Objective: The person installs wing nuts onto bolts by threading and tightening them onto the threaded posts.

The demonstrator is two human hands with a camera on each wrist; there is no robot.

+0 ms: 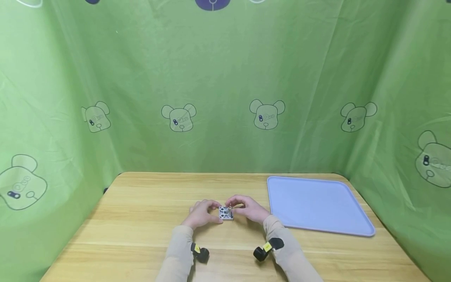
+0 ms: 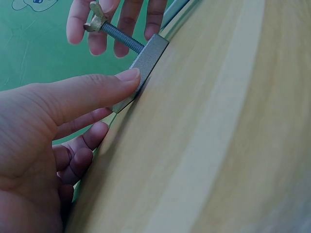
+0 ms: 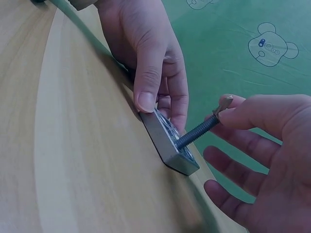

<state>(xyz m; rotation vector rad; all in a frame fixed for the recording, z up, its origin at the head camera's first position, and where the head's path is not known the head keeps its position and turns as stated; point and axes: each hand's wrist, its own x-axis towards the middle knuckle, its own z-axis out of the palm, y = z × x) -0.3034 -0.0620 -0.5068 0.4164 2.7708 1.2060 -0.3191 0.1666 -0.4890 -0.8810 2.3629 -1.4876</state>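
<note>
A small square metal block (image 1: 226, 219) lies on the wooden table, with several round holes in its top face. My left hand (image 1: 203, 214) grips it from the left, thumb (image 2: 127, 76) on the near side and fingers behind. From the block's right part rises a threaded bolt (image 3: 197, 132), tilted in the wrist views, with a brass-coloured wing nut (image 2: 97, 18) at its upper end. My right hand (image 1: 251, 209) pinches this wing nut between thumb and index finger, while its other fingers stay spread beside the bolt.
A pale blue tray (image 1: 317, 203) lies on the right of the table (image 1: 141, 219), close to my right forearm. Green curtains (image 1: 225, 149) with bear prints hang behind and at both sides. Each sleeve carries a black wrist camera (image 1: 202, 255).
</note>
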